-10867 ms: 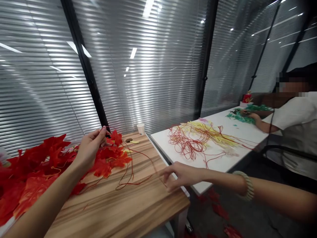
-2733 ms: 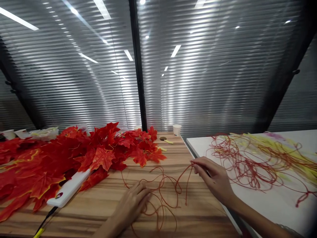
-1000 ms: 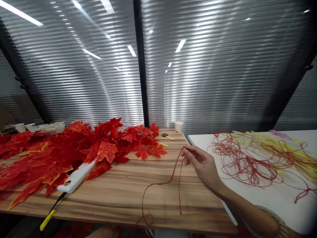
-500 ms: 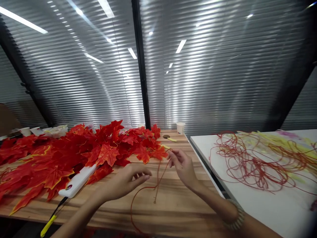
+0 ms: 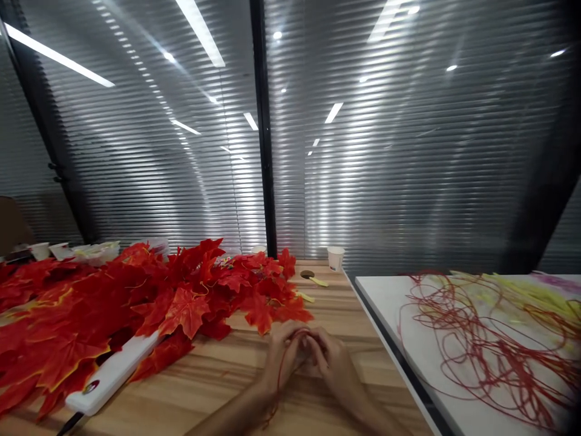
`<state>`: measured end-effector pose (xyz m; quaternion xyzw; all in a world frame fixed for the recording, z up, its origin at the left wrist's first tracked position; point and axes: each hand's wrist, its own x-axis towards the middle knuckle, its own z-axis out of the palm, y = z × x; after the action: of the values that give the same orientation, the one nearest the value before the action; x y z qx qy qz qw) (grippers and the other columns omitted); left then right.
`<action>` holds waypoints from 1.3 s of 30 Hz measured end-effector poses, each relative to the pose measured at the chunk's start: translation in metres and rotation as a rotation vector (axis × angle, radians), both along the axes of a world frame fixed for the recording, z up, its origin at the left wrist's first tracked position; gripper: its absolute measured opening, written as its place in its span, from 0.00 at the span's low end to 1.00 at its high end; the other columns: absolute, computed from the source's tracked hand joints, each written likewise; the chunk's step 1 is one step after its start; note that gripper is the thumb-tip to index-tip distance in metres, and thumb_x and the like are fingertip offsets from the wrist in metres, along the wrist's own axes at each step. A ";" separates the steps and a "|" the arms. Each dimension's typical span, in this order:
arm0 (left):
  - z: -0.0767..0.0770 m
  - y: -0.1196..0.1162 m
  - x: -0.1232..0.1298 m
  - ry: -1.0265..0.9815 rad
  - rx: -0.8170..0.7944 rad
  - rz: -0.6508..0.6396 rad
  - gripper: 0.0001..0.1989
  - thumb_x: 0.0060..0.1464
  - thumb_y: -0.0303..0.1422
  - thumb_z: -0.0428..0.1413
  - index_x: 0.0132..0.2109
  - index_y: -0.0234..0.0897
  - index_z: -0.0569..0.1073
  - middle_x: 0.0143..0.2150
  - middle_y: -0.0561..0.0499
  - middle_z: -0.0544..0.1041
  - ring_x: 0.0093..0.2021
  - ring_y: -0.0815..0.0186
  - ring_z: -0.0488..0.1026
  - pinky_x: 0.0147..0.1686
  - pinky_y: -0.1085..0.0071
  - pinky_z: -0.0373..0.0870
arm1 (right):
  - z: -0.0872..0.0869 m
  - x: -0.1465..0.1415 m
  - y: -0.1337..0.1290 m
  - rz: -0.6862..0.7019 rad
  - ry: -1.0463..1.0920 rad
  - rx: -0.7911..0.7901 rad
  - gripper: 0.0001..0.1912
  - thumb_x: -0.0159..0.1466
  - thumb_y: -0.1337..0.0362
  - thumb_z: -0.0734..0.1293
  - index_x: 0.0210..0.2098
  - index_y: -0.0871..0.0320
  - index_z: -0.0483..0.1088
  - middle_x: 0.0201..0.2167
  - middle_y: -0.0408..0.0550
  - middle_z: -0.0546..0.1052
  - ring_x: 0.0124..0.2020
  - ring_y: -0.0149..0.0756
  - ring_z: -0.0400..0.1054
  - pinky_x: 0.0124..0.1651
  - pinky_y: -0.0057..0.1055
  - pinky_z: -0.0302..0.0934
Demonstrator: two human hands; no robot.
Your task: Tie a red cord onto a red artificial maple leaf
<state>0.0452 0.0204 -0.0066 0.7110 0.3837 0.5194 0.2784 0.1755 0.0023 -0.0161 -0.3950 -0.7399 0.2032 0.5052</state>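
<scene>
My left hand [image 5: 280,357] and my right hand [image 5: 334,362] meet over the wooden table, fingertips bent together. A thin red cord [image 5: 279,376] runs from between the fingers across the left hand and hangs down past the wrist. My left fingers are closed on the cord. The right thumb and fingers are pinched against the left ones, and the cord passes between them; its knot or end is hidden by the fingers. Just beyond the hands lies a heap of red artificial maple leaves [image 5: 186,312].
A white power strip [image 5: 113,376] lies at left, partly under the leaves. Near the back edge stand a paper cup [image 5: 336,258] and a round hole with a yellow strip [image 5: 319,282]. On the white table [image 5: 381,297] at right, red cord [image 5: 481,345] lies tangled beside yellow material.
Both hands have come together and sit lower in view. The right hand has brought the cord to the left, which was open beside it. The view has tilted up slightly.
</scene>
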 end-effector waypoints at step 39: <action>0.025 0.052 -0.069 -0.101 -0.107 0.334 0.14 0.45 0.37 0.55 0.37 0.32 0.75 0.35 0.46 0.78 0.35 0.63 0.74 0.37 0.70 0.70 | 0.005 -0.046 0.028 -0.037 0.105 0.049 0.07 0.61 0.67 0.58 0.33 0.59 0.68 0.31 0.48 0.74 0.32 0.34 0.67 0.35 0.28 0.61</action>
<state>-0.0238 0.0725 0.0180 0.5946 0.5091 0.5723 0.2445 0.1291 0.0307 -0.0111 -0.3848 -0.7098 0.1963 0.5564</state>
